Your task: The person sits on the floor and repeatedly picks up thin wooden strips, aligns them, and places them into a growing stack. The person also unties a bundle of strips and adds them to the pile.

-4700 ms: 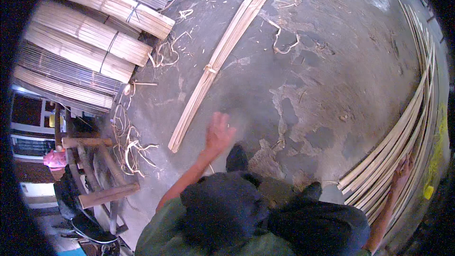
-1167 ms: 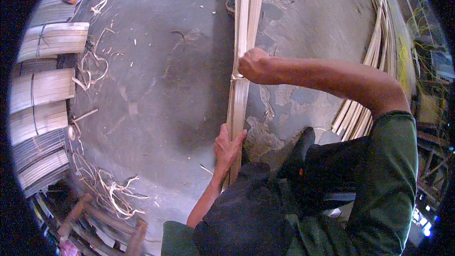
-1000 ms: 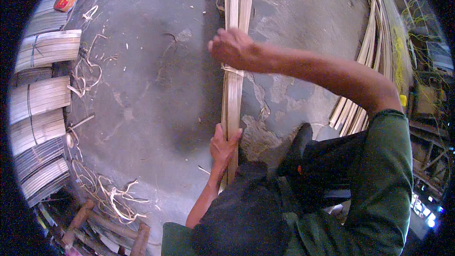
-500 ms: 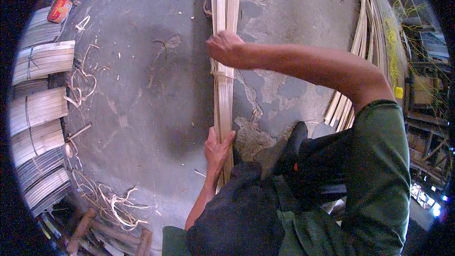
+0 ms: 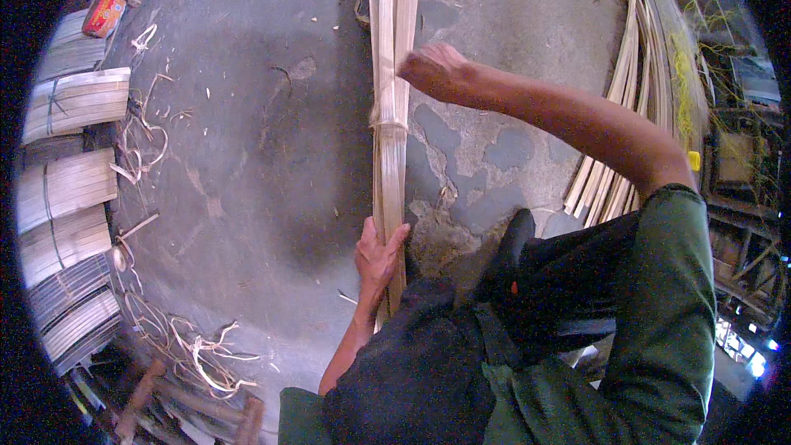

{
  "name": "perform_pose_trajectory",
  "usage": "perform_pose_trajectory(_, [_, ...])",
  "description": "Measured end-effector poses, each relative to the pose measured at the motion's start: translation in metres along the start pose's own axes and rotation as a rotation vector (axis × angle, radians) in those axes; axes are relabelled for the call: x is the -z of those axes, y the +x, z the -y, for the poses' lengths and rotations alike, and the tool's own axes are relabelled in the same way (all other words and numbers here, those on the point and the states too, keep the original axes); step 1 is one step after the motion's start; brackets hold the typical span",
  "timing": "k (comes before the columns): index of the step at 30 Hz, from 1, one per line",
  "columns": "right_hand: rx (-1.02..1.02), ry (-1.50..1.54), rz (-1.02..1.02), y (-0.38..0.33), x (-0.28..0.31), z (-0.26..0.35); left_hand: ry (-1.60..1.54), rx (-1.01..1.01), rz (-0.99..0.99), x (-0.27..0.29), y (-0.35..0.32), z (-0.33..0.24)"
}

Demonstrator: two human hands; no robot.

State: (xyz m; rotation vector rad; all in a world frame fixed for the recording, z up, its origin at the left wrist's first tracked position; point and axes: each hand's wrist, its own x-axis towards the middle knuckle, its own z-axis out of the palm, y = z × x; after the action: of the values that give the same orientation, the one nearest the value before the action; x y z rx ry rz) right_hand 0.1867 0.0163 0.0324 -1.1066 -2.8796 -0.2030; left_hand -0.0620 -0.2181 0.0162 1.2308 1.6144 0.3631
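Note:
A long bundle of pale bamboo or wood strips (image 5: pixel 389 165) runs up the middle of the view, away from my body. A thin tie (image 5: pixel 387 126) goes round it, partway along. Below that tie my left hand (image 5: pixel 380 257) is wrapped around the bundle near its close end, thumb on the right side. My right hand (image 5: pixel 435 72) is curled closed just right of the bundle, above the tie. It is slightly blurred, and its curled fingers hide whatever may be in them.
Tied stacks of flat slats (image 5: pixel 70 185) line the left side, with a red box (image 5: pixel 104 14) on one. Loose curled strips (image 5: pixel 194 350) lie on the worn concrete floor (image 5: pixel 239 156). More long strips (image 5: pixel 630 74) lie at right, beside tangled yellow strands (image 5: pixel 682 82).
My right hand has moved right and slightly away from me, off the bundle, uncovering the strips near the tie. My left hand keeps its grip in nearly the same place.

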Motion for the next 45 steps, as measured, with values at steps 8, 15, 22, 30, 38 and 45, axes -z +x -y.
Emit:
perform_pose_trajectory(8, [0.298, 0.784, 0.367, 0.092, 0.018, 0.109, -0.113, -0.003, 0.02, -0.006, 0.004, 0.012])
perform_pose_trajectory(15, [-0.703, 1.351, 0.408, 0.03, 0.067, 0.028, -0.125, 0.053, 0.058, 0.001, 0.002, 0.016])
perform_pose_trajectory(22, [-0.508, 0.818, 0.125, -0.03, 0.001, 0.079, -0.163, 0.021, 0.065, 0.003, 0.004, 0.019])
perform_pose_trajectory(30, [-0.286, 0.922, -0.121, 0.073, 0.088, 0.052, -0.305, 0.062, 0.088, 0.007, 0.004, 0.01])
perform_pose_trajectory(38, [0.302, 0.859, -0.331, 0.115, 0.191, 0.07, -0.499, 0.194, 0.353, 0.015, 0.017, 0.016])
perform_pose_trajectory(45, [-0.427, 0.658, 0.33, -0.134, 0.127, 0.007, -0.772, 0.221, 0.718, 0.046, 0.019, 0.012])
